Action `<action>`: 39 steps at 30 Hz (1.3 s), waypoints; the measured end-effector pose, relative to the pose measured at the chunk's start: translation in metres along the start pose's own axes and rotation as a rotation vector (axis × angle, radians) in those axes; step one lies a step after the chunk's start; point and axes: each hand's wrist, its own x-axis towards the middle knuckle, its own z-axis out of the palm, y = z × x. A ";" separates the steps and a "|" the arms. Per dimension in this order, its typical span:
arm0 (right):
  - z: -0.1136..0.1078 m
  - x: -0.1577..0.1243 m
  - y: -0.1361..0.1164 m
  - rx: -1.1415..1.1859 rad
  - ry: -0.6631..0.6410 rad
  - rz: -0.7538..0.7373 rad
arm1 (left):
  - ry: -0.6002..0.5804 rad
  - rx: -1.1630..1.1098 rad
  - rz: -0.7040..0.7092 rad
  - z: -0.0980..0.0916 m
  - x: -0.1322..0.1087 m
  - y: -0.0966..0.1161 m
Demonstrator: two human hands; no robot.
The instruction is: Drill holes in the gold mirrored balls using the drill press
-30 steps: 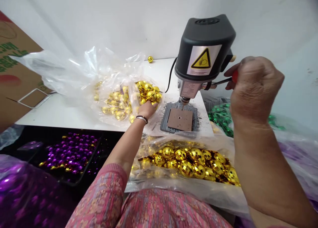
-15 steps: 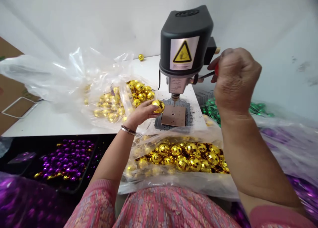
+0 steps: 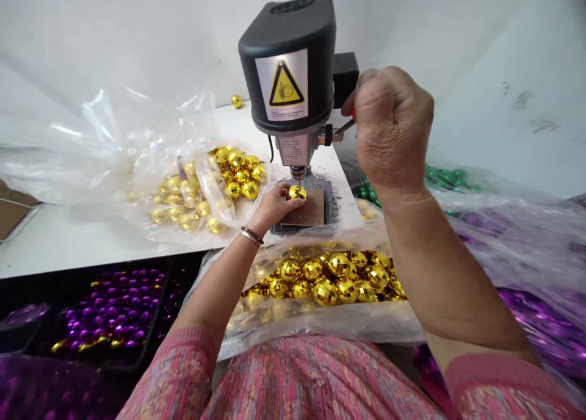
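My left hand [image 3: 276, 205] grips a shiny gold faceted ball [image 3: 297, 193] between thumb and fingers. The ball sits over the brown square board [image 3: 307, 209] on the base of a black drill press [image 3: 287, 54], directly below the drill bit [image 3: 299, 181]. Whether the bit's tip touches the ball I cannot tell. My right hand [image 3: 394, 127] is wrapped round the feed lever [image 3: 344, 127] at the press's right side; a bit of its red knob shows between the fingers.
Gold balls [image 3: 238, 171] lie in a clear plastic bag on the white table [image 3: 27, 243]. Another open bag of gold balls [image 3: 339, 279] is before me. A black tray [image 3: 155, 331] at left has purple beads. One gold ball [image 3: 236, 101] rests near the wall. Green balls [image 3: 451, 177] and purple bags lie right.
My left hand has carried the gold ball from the board's left edge to under the drill bit. My right hand stays on the lever. The camera view has turned a little to the right.
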 end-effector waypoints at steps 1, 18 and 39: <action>0.000 0.000 0.000 0.004 -0.002 0.002 | -0.001 0.014 0.003 0.000 -0.001 0.001; -0.008 -0.027 0.014 -0.012 -0.035 -0.104 | 0.022 0.086 -0.017 0.016 -0.013 0.005; -0.002 -0.079 0.064 -0.142 0.043 -0.399 | -0.039 -0.060 -0.009 0.017 -0.015 -0.003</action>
